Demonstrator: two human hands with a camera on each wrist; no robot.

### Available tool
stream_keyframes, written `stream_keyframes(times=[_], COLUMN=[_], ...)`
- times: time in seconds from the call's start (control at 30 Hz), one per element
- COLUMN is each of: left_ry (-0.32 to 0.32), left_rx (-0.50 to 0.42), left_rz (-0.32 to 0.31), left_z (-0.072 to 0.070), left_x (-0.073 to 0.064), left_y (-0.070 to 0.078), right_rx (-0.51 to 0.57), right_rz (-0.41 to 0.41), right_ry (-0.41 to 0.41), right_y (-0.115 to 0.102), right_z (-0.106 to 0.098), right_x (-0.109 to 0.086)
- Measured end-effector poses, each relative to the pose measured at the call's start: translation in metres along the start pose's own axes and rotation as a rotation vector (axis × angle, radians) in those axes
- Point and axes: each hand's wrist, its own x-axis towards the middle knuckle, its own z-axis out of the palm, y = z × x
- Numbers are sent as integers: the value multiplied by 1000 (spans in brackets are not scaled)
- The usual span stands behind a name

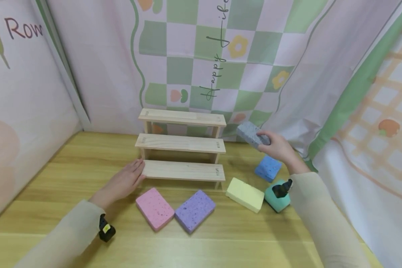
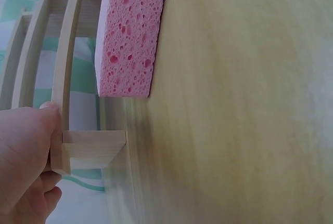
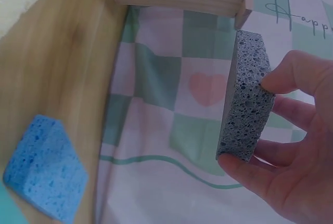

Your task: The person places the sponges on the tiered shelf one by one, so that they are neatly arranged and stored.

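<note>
A pale wooden three-step rack [image 1: 184, 170] stands on the table. My left hand [image 1: 125, 180] grips the left end of its lowest step; in the left wrist view the thumb [image 2: 48, 114] lies on the board's edge with other fingers round its end. To the right of the rack, my right hand [image 1: 277, 147] holds a grey sponge [image 1: 249, 133] up in the air. The right wrist view shows this porous grey sponge [image 3: 248, 89] pinched between thumb and fingers, its far end close to the rack in that view.
A pink sponge [image 1: 155, 209] and a purple sponge [image 1: 195, 211] lie before the rack. Right of them are a yellow sponge [image 1: 245, 195], a blue sponge [image 1: 268, 168] and a green sponge [image 1: 277, 197], partly under the right wrist. A checked curtain [image 1: 211, 70] hangs behind.
</note>
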Motion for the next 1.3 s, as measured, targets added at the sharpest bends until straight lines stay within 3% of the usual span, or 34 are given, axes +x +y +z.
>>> stream_keyframes(times=[0.37,0.57,0.83,1.3], left_ry=[22,21,22,-1], left_rx=[10,22,16,21], left_rz=[-3,5,11,-2], left_z=[0,1,0,0], left_x=[-3,-3,-2,-2], left_y=[0,1,2,3], right_rx=[15,1,4,25], right_rz=[-86,-85,-118,-197], right_ry=[34,57,31,17], right_y=[-27,-44,-66,-86], right_z=[-13,-18,-21,-16], right_x=[19,30,41,61])
